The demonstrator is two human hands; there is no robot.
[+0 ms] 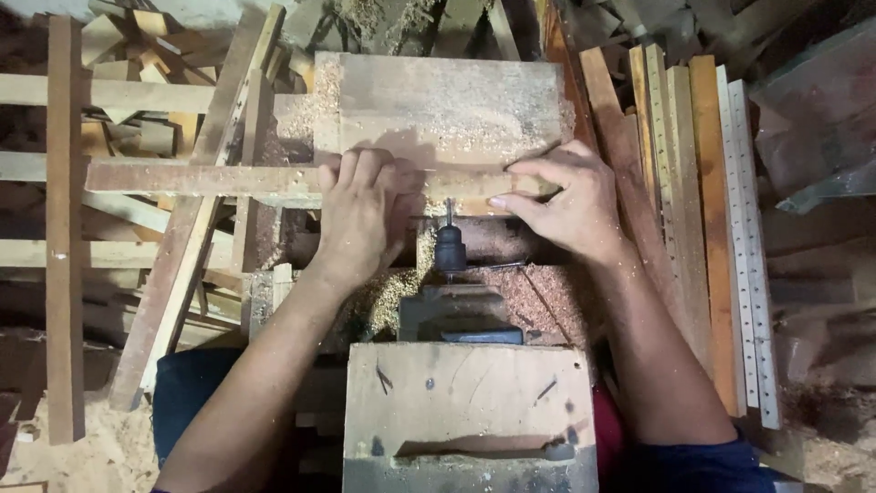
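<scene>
Now, from your left, the long wooden strip (210, 178) runs crosswise under both hands, its long axis left to right. Your left hand (360, 219) presses flat on it, fingers together; your right hand (570, 201) pinches its right end, fingertips clamped. The drill bit (448, 215) points at the strip between them, nearer your left. Sawdust covers the wooden bench (438, 100); drilled slats (744, 246) lean at right.

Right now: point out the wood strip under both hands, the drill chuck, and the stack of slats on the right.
wood strip (201, 178), head view, on its bare length left of the left hand
drill chuck (449, 248), head view, on the dark chuck body
stack of slats (707, 219), head view, on an orange-brown slat mid-stack
</scene>
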